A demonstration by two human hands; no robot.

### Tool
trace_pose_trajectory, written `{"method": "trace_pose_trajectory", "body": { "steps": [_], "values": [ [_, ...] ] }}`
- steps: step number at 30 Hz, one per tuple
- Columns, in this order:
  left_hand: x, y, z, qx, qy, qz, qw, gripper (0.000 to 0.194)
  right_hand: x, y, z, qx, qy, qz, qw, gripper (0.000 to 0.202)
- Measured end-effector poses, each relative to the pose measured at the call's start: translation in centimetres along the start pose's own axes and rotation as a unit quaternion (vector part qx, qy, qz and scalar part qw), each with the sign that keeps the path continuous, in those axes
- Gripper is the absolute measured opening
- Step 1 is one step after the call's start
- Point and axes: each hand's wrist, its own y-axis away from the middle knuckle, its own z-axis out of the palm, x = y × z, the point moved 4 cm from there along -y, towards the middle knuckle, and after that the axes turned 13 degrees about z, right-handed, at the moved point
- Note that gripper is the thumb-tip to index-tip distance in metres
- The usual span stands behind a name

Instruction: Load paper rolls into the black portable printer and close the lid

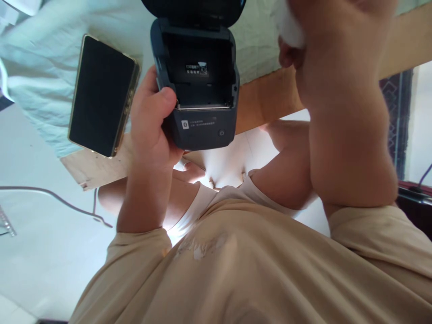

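Note:
A dark label printer [202,126] has its lid [199,11] raised, and its inner compartment shows no roll, only a small printed sticker. My left hand [153,112] grips the printer's left side, thumb on the rim near the front edge of the opening. Up at the right, my right hand [340,40] is closed around a white object [290,27], blurred and partly cut off by the top edge, perhaps a roll. This object is apart from the printer.
A phone [101,96] with a black screen lies left of the printer, on a pale green cloth [40,81]. The wooden table edge [266,99] runs below the cloth. A grey cable [50,193] crosses the floor at left. My legs are under the table edge.

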Motion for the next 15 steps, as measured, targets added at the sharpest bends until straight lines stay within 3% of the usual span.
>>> {"method": "trace_pose_trajectory", "body": {
  "steps": [3, 7, 10, 15],
  "values": [
    [-0.1, 0.0, -0.1, -0.005, -0.006, -0.001, 1.0, 0.028, -0.5, 0.6, 0.1, 0.095, 0.089, -0.043, 0.991, 0.057],
    [-0.2, 0.0, -0.6, -0.014, -0.033, 0.009, 0.999, 0.036, -1.0, 1.1, 0.1, 0.142, 0.177, -0.053, 0.972, 0.044],
    [-0.4, 0.0, -0.8, -0.007, -0.059, 0.016, 0.998, 0.039, -1.1, 0.9, 0.2, 0.156, 0.233, -0.046, 0.959, 0.057],
    [-0.5, 0.0, -0.9, 0.011, -0.074, 0.006, 0.997, 0.037, -0.8, 1.2, 0.5, 0.144, 0.277, -0.024, 0.95, 0.058]
  ]
}}
